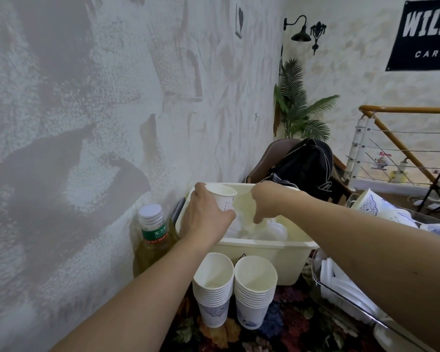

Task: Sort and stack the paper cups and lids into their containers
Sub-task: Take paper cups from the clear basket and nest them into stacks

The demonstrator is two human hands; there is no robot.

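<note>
Green-tinted liquid fills a plastic bottle [153, 237] with a white cap, standing at the far left against the textured wall. Just right of it, the person's left hand [206, 214] grips a single white paper cup [222, 198], its fingers curled round the cup's side, holding it tilted over the near-left corner of a cream plastic bin [264, 247]. Inside the bin lie translucent white lids [259, 231], loosely heaped. The right hand [267, 201] reaches down into the bin with its fingers pointing downward; whether they pinch a lid cannot be told. In front of the bin, two stacks of nested cups [214, 285] and [254, 288] stand side by side on a floral cloth. At the right edge sits a clear tray [341, 290]. The cup looks very light and thin-walled, easily crushed, so a gentle hold around its middle or stiffer rolled rim seems wisest.
</note>
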